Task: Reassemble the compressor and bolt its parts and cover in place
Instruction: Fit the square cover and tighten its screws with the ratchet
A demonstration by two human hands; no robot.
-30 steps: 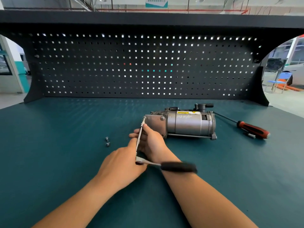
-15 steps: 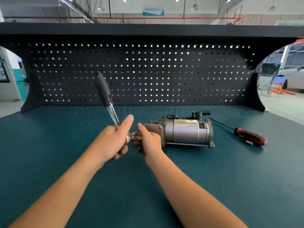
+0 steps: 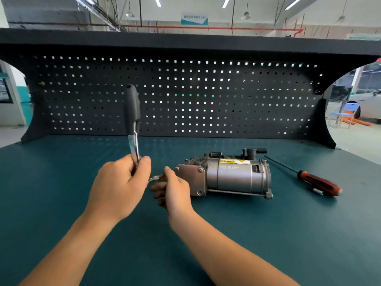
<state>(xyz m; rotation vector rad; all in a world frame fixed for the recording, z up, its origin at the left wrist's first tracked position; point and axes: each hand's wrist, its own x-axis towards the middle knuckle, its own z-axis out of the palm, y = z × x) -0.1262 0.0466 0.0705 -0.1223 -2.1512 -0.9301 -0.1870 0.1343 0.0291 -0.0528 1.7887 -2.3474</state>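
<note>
The compressor (image 3: 233,176) is lying on its side on the teal counter (image 3: 51,174), a bit right of centre, with its flat end cover (image 3: 190,179) facing left toward both hands. The left grip (image 3: 120,183) is wrapped around the metal shank of a ratchet wrench (image 3: 132,108), low down by the head, so the black handle sticks almost straight up in front of the pegboard (image 3: 185,96). The right grip (image 3: 175,189) is pinching a thin extension bar (image 3: 155,178) that runs from the ratchet end across toward the cover's top-left corner, with the thumb on top and the fingers curled underneath. So the compressor sits just right of the right grip, whose thumb reaches pretty much to the cover's edge. It's a little further from the left grip, with the bar bridging the gap between the two. Honestly can't tell if the bar's tip is actually seated on that corner bolt, since the thumb hides it. Two more bolt heads (image 3: 199,169) show on the cover, one top right and one bottom right. Off to the right, well apart from the compressor, a screwdriver (image 3: 318,182) with a red and black handle lies on the counter, its shaft angled back toward the compressor, and a small silver bit (image 3: 316,191) lies just beside the handle.
</note>
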